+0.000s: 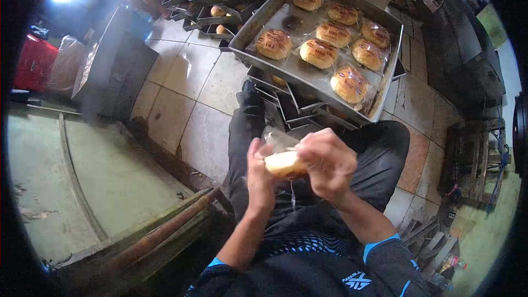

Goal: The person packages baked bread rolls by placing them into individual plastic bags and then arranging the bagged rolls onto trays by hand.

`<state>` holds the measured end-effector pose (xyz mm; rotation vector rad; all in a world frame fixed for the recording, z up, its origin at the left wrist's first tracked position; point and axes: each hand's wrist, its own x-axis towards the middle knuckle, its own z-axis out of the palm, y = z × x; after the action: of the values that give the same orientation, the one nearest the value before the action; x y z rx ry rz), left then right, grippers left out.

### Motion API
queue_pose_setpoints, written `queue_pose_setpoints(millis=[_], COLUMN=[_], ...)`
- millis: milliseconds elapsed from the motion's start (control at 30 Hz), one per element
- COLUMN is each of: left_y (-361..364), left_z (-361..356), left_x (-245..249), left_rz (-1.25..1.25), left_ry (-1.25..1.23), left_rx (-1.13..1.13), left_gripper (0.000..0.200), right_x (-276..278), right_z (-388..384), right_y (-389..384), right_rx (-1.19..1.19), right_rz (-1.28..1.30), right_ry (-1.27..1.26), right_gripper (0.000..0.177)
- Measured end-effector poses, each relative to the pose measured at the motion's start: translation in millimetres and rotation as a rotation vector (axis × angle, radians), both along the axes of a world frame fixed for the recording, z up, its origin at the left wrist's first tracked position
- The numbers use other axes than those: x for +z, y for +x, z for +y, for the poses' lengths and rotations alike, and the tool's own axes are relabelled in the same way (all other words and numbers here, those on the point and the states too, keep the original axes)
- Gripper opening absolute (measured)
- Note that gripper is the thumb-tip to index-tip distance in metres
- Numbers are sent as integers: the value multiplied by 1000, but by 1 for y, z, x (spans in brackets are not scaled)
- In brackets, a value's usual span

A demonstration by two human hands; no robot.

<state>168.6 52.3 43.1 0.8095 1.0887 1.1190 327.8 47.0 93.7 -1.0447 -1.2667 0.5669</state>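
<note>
Above my lap, a round bread bun (285, 164) with a pale top side and a browner underside sits between my two hands. My left hand (258, 173) grips it from the left, fingers slightly blurred. On the other side my right hand (329, 162) is closed around the bun's right end and a clear plastic wrapper (279, 139), which sticks up behind the bun. Beyond my knees, a metal tray (308, 80) holds several golden buns, among them a wrapped bun (350, 84) in clear printed plastic near its front corner.
Stacked metal trays (220, 16) with more buns stand behind and beneath the wrapped-bun tray. A worn green wooden surface (115, 170) with a raised edge lies at my left. Farther left are a grey box (113, 60) and a red bag (34, 61). Wooden slats (432, 245) lie at lower right.
</note>
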Motion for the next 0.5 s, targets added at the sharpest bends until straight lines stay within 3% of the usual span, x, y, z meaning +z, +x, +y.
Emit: queue_pose_setpoints(millis=[67,100,167,200,267,300,333,367,400,433,467,500], left_y=[-8,-22,-43,-50,-61,-71,-81,-89,-95,-100,-106,-109], left_z=[5,6,9,15,29,33,37,39,41,41,39,41], left_x=[-10,-18,-3,3,24,22,15,5,-10,-23,-34,-37], left_rz=[138,143,403,508,714,776,835,891,937,913,890,868], left_ry=[420,588,669,758,1036,1085,1133,1177,995,970,946,914], left_rx=[116,118,195,276,434,437,440,447,396,379,359,338], left_gripper=[49,43,31,31,27,25,23,21,18,17,15,13], right_x=[-14,-14,-11,-1,15,18,-4,-28,-57,-69,-75,-71], right_z=[-2,1,3,8,18,23,30,42,45,50,48,43], right_y=[-10,-12,-15,-11,-4,-4,-10,-13,-21,-30,-26,-31], right_rx=[-30,0,74,90,11,-38,-29,-16,130,272,245,278], right_rz=[413,414,415,275,-128,-328,-266,-332,-48,237,-7,101], right_ry=[-271,-245,-216,-205,62,200,305,222,-83,-384,-182,-237], right_gripper=[6,5,4,6,9,11,15,11,7,4,2,8])
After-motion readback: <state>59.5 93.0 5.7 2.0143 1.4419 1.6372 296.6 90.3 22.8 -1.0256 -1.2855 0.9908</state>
